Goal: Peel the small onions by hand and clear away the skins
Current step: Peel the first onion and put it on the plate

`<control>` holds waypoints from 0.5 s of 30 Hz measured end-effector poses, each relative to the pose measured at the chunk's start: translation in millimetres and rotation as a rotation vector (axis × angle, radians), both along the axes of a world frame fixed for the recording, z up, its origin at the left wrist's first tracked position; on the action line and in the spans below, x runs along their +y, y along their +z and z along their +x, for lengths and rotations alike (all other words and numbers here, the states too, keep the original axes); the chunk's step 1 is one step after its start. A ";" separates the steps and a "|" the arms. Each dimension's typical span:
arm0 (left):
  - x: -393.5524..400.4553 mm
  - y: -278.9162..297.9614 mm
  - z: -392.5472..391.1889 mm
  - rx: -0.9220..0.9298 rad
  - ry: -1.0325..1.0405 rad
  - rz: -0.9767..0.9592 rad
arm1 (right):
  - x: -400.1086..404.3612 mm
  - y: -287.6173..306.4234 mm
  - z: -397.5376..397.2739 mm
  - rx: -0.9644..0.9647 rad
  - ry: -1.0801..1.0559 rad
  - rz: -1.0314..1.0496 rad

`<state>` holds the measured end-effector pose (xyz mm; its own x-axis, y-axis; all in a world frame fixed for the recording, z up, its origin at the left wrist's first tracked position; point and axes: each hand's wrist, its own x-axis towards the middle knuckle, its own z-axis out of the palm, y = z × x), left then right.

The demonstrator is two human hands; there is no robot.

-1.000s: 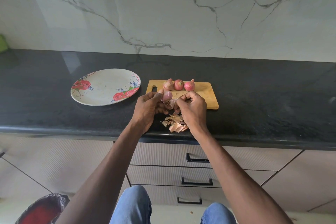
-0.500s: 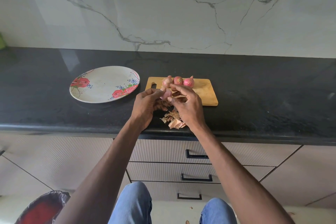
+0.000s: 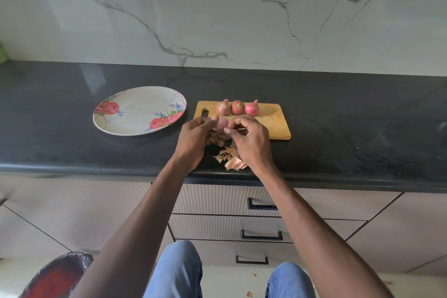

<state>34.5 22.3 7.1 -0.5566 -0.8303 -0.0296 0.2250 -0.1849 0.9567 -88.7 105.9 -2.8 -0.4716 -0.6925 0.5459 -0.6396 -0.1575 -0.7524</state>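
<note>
My left hand (image 3: 197, 136) grips a small pale-pink onion (image 3: 221, 124) above the counter's front edge, its rooty end pointing down. My right hand (image 3: 250, 139) pinches the onion's skin beside it with thumb and fingertips. Three small unpeeled pink onions (image 3: 237, 107) stand in a row at the back of a wooden cutting board (image 3: 273, 120). A small heap of dry brown onion skins (image 3: 231, 158) lies on the black counter under my right hand, partly hidden by it.
A floral plate (image 3: 137, 110) sits on the black counter (image 3: 362, 133) left of the board. Drawers with black handles (image 3: 262, 207) are below. A bin with a red inside and dark liner (image 3: 55, 276) stands on the floor at lower left. Bits of skin lie on the floor.
My right hand rose from near the skin heap up to the onion and now pinches at it. The left hand keeps holding the onion in about the same place.
</note>
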 end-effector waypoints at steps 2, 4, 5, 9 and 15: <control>-0.3 -0.8 1.0 0.044 -0.028 0.023 | -0.1 -0.9 -0.1 -0.047 -0.002 0.022; -0.7 -0.2 2.7 0.095 -0.044 0.055 | 1.0 -0.8 -2.1 -0.142 -0.012 0.027; -1.5 0.3 3.4 0.128 -0.044 0.084 | 1.5 -0.6 -4.1 -0.200 -0.012 0.020; -2.7 1.8 3.7 0.205 -0.083 0.167 | 0.0 -2.3 -9.2 -0.308 -0.027 -0.004; -3.3 2.4 3.0 0.236 -0.139 0.148 | -0.6 -0.5 -5.5 -0.189 -0.066 0.018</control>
<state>37.5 19.0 9.5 -0.6706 -0.7418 -0.0005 0.4005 -0.3626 0.8415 -94.2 105.3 -3.3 -0.6091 -0.6657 0.4311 -0.4954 -0.1052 -0.8623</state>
